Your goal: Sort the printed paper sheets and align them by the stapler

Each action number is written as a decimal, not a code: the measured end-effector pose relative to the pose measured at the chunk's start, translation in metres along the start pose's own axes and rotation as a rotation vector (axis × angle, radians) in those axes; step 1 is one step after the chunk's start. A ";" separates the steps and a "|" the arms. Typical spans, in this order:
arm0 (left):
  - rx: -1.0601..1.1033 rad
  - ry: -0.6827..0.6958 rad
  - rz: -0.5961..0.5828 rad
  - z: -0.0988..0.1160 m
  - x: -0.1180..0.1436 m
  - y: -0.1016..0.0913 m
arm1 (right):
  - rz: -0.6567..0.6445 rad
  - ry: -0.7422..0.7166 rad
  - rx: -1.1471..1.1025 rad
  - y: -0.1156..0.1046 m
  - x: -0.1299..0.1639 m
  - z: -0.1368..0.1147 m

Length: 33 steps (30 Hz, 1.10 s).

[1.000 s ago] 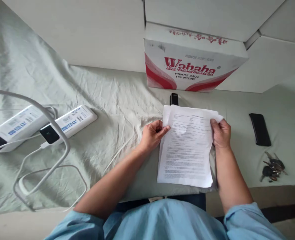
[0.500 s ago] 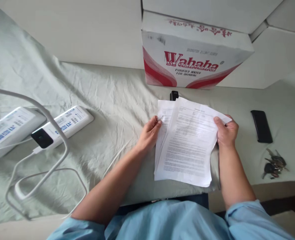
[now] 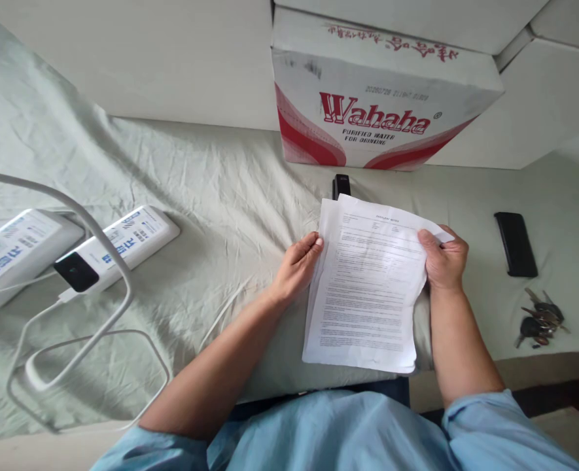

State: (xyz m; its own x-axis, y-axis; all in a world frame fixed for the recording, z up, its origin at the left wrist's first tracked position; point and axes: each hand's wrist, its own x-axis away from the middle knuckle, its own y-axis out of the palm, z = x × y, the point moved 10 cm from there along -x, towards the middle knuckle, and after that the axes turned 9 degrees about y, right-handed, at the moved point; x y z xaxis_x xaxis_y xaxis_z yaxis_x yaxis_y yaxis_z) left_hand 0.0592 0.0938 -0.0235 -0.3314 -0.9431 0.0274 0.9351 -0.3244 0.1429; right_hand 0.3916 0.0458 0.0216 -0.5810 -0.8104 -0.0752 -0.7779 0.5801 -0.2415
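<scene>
Pale green cloth, creased and loosely draped, covers the table where a person in a light blue top sits facing a white wall, a sheaf of printed papers held between both hands just above the near edge. The left hand has its fingers curled behind the left margin, thumb laid against the front; the right hand pinches the upper right corner, thumb on top, fingers folded under. The sheets look light, thin and limp, liable to sag, fan apart or crease if gripped at one corner alone, so the two side margins, near the top, appear the soundest places to hold them; a firm pinch would keep the pages from sliding over one another. A red-and-white Wahaha carton stands against the wall directly beyond the papers, with a small black object, too hidden to identify, between carton and sheets. To the right, well apart, lie a black phone and a bunch of keys. At left, two white power strips rest on the cloth amid looping white cables.
</scene>
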 end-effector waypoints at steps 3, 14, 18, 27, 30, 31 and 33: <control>-0.066 0.045 -0.014 0.013 0.000 0.001 | 0.008 -0.007 0.019 -0.001 0.000 -0.001; -0.074 0.041 -0.046 0.011 0.003 0.007 | 0.030 -0.019 0.012 -0.003 0.001 -0.007; -0.096 0.037 -0.057 0.007 0.003 0.008 | 0.040 -0.033 -0.002 -0.004 0.000 -0.007; -0.137 0.070 -0.076 0.018 0.004 0.013 | 0.045 -0.022 -0.047 -0.003 0.000 -0.002; -0.146 0.087 -0.048 0.019 0.003 0.010 | 0.047 -0.024 -0.097 -0.001 -0.001 0.003; -0.145 0.088 -0.035 0.018 0.003 0.009 | 0.044 -0.021 -0.115 0.000 -0.002 0.005; -0.134 0.076 -0.008 0.015 0.003 0.005 | 0.035 -0.014 -0.128 0.003 -0.004 0.010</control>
State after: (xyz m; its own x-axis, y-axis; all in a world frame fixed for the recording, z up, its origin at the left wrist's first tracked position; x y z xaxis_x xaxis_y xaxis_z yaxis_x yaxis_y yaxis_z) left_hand 0.0614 0.0907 -0.0080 -0.3328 -0.9417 -0.0487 0.9427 -0.3336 0.0093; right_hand 0.3941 0.0497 0.0120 -0.6057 -0.7900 -0.0950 -0.7818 0.6131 -0.1131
